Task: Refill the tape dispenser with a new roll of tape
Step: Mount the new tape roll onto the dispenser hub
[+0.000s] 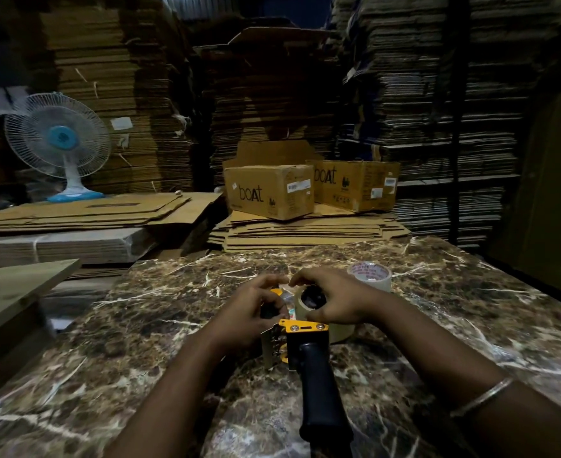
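Observation:
A yellow tape dispenser [300, 335] with a black handle [318, 388] lies on the marble table [173, 325], handle towards me. A tan tape roll [300, 309] sits on its hub. My right hand [330, 302] curls over that roll, fingers on its top and thumb at its lower edge. My left hand [256, 309] grips the dispenser's front part beside the roll, fingers curled round it. A second tape roll [369, 276] with a white printed core stands on the table just behind my right hand.
Two "boat" cardboard boxes [269, 191] sit on flat cardboard sheets [305, 231] beyond the table's far edge. A white and blue fan [59, 140] stands at the back left. A wooden board [15, 289] lies at the left. Tall cardboard stacks fill the background.

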Tool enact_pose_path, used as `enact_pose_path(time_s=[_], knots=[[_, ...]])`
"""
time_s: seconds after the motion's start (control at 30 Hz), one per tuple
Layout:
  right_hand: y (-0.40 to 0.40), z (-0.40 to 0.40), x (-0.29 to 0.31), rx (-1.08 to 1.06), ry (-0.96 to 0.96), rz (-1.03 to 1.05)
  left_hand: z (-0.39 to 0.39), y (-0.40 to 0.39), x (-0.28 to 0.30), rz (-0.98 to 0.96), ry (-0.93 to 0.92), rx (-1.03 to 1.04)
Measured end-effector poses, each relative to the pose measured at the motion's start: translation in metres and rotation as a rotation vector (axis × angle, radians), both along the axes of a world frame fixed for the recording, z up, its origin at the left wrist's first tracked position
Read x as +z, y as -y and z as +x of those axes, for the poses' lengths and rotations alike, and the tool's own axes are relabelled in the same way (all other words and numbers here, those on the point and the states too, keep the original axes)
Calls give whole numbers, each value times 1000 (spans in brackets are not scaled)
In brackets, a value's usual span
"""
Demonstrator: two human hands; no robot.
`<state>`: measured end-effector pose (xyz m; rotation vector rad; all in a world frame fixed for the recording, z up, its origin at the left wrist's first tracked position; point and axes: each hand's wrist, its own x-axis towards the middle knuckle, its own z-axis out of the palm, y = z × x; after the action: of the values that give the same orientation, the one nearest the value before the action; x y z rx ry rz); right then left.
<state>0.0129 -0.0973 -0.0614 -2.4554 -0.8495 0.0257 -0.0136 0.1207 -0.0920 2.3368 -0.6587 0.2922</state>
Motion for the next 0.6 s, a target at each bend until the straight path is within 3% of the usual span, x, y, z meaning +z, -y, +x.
enact_pose_path(time_s=[0.3,0.47,0.6], knots=[[11,5,8,143,-181,9,-3,0,2,-16,-29,-12],[12,12,6,151,-188,-15,-2,-2,2,49,34,-13],[10,16,-4,48,-84,-29,1,-2,-1,19,51,6]])
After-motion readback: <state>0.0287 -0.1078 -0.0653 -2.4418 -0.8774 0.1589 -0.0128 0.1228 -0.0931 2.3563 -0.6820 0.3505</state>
